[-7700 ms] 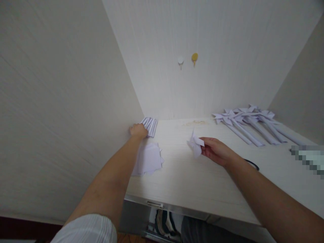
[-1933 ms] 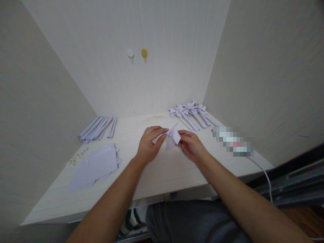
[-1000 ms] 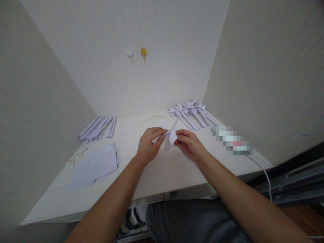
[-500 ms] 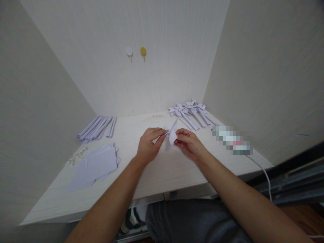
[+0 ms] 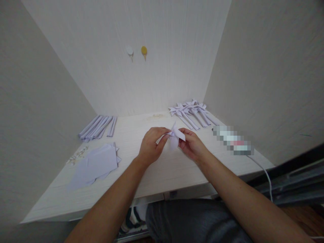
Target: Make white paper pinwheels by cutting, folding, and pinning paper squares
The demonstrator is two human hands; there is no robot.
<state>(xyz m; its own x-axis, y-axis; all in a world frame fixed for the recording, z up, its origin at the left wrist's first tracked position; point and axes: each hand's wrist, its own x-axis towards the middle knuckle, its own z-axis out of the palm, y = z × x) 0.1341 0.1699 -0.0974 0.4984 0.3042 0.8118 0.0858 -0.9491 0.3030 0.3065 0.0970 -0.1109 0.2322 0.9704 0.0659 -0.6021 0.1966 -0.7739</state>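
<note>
A white folded-paper pinwheel [image 5: 174,137] is held just above the desk, its blades spread. My left hand [image 5: 153,144] pinches it near the centre between thumb and fingertips. From the other side, my right hand [image 5: 191,144] has its curled fingers on the pinwheel, partly hidden behind a blade. Finished-looking pinwheels on paper sticks [image 5: 189,109] lie in a group at the back right. Rolled paper tubes [image 5: 97,126] lie side by side at the back left, and a loose stack of white paper sheets [image 5: 100,163] is nearer my left forearm.
Small light-coloured pieces [image 5: 78,154] lie scattered left of the sheets. A blurred-out object [image 5: 233,140] with a white cable [image 5: 264,173] sits on the desk's right side. Two hooks, one yellow [image 5: 144,50], are on the back wall. Walls enclose the desk [image 5: 164,175] on three sides.
The pinwheel has turned, so its blades now face me more and spread out. Both hands have shifted slightly right and keep hold of it.
</note>
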